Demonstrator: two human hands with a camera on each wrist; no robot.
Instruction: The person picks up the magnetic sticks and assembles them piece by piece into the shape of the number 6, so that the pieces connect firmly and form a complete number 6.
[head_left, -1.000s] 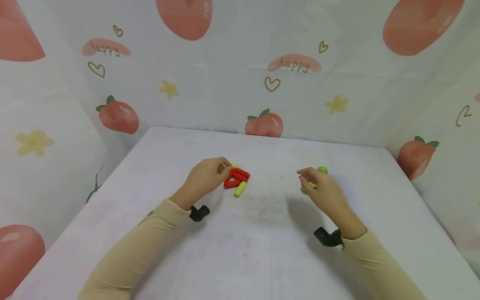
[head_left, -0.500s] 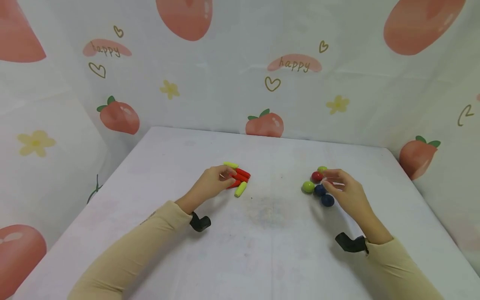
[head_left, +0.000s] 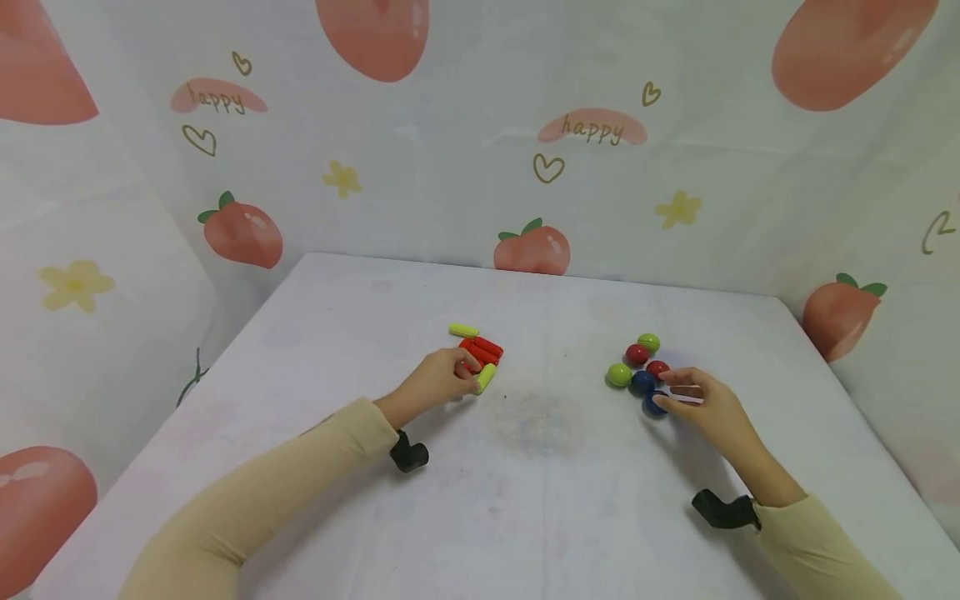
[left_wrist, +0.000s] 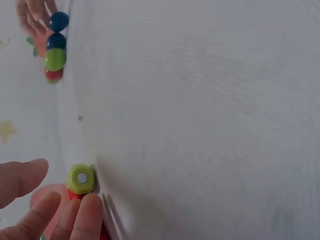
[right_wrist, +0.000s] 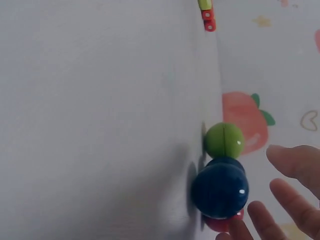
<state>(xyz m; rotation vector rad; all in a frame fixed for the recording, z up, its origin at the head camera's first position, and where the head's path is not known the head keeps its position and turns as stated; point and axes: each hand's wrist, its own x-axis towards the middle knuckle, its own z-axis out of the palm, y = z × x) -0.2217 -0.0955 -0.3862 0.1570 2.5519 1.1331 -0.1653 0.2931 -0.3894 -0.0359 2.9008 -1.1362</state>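
Note:
My left hand (head_left: 438,379) is low at a cluster of short sticks, its thumb and fingers spread either side of a yellow-green stick (left_wrist: 73,176) that shows a pale spot in its end. Several red sticks (head_left: 489,346) lie just behind that one, partly covered by my fingers. On the other side, my right hand (head_left: 716,412) has its thumb and fingertips parted close to a shiny dark blue ball (right_wrist: 220,190). Another blue ball (head_left: 642,382), red balls (head_left: 637,355) and green balls (head_left: 618,375) are grouped beside it.
A second yellow-green stick (head_left: 463,330) lies at the far side of the red ones. The white tabletop (head_left: 480,517) runs back to a hanging cloth (head_left: 442,150) printed with peaches. A black wrist mount (head_left: 723,510) sticks out below each sleeve.
My left hand has come nearer and slightly right, from the far yellow-green stick to the near one. My right hand has drawn back and to the right, uncovering the balls.

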